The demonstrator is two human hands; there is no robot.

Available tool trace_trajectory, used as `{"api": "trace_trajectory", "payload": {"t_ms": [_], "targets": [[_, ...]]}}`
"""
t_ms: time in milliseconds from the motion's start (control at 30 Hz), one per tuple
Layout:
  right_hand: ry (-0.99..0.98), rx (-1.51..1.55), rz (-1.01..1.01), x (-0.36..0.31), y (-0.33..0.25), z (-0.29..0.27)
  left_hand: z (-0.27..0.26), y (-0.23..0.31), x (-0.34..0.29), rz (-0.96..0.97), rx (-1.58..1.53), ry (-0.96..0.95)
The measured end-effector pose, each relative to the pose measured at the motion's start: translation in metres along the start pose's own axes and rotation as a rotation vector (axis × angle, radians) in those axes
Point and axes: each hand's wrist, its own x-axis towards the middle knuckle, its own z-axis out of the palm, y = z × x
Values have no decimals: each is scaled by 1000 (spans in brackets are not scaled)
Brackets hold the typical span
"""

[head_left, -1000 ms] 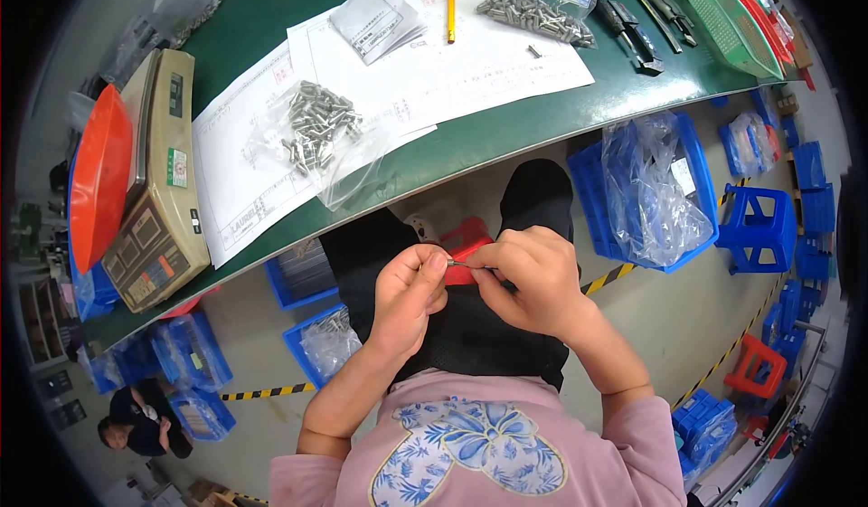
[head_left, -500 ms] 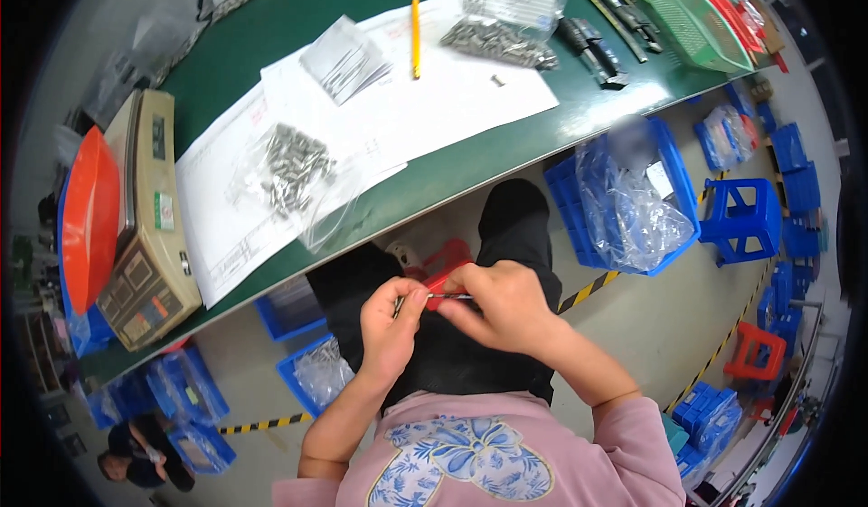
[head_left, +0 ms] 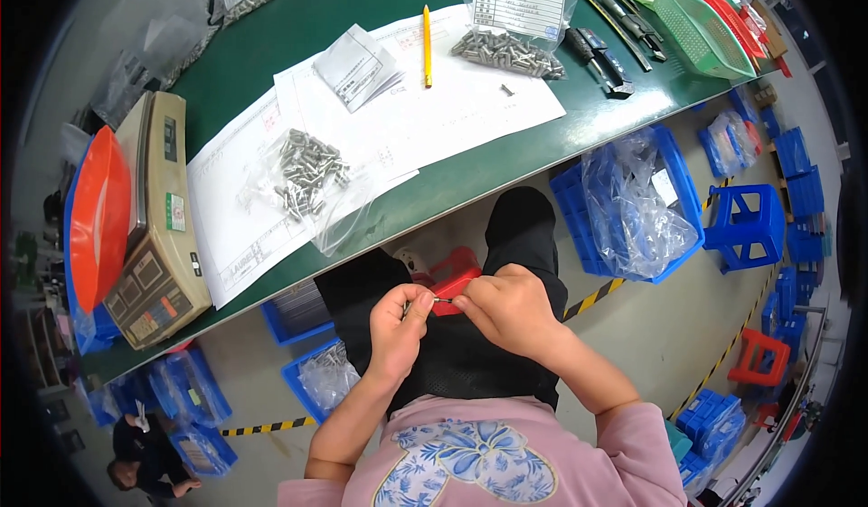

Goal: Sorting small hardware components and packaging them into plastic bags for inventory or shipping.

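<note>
Above my lap, the fingertips of my left hand (head_left: 399, 333) pinch a small, thin metal piece (head_left: 442, 300). From the other side my right hand (head_left: 514, 306) is closed, with thumb and forefinger on the piece's right end. Most of the piece is covered by the fingers, so its exact kind does not show. Just behind the fingertips lies a red plastic box or tray (head_left: 455, 276) by my legs. On the table, a clear bag of small metal cylinders (head_left: 310, 172) lies open on paper drawings (head_left: 434, 127).
A scale (head_left: 158, 227) with an orange pan (head_left: 98, 222) stands at left. Farther back are a yellow pencil (head_left: 428, 47), a labelled bag of metal parts (head_left: 508, 52), black-handled tools (head_left: 601, 59) and a green basket (head_left: 701, 32). A blue crate (head_left: 669, 263) stands right of my legs. Another person (head_left: 145, 453) is at lower left.
My right hand has rolled over, and its fingers are more curled around the piece. My left hand keeps its pinch. The whole view has shifted slightly.
</note>
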Motion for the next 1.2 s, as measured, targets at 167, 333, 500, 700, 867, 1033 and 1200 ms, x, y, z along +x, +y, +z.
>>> {"api": "trace_trajectory", "payload": {"t_ms": [167, 333, 500, 700, 867, 1033, 1200], "targets": [[52, 152, 48, 9, -5, -8, -3, 1, 1, -21, -12, 13], [30, 48, -17, -2, 2, -5, -1, -1, -2, -6, 10, 5], [105, 104, 6, -1, 3, -2, -5, -2, -1, -22, -36, -26], [112, 124, 4, 2, 1, -5, -4, -1, -1, -30, -37, -14], [65, 92, -13, -2, 4, -6, -4, -3, -1, -42, -32, -18], [72, 50, -39, -7, 9, -1, -3, -4, -2, -53, -13, -21], [170, 122, -13, -2, 5, 1, -5, -1, -1, -79, -1, -47]]}}
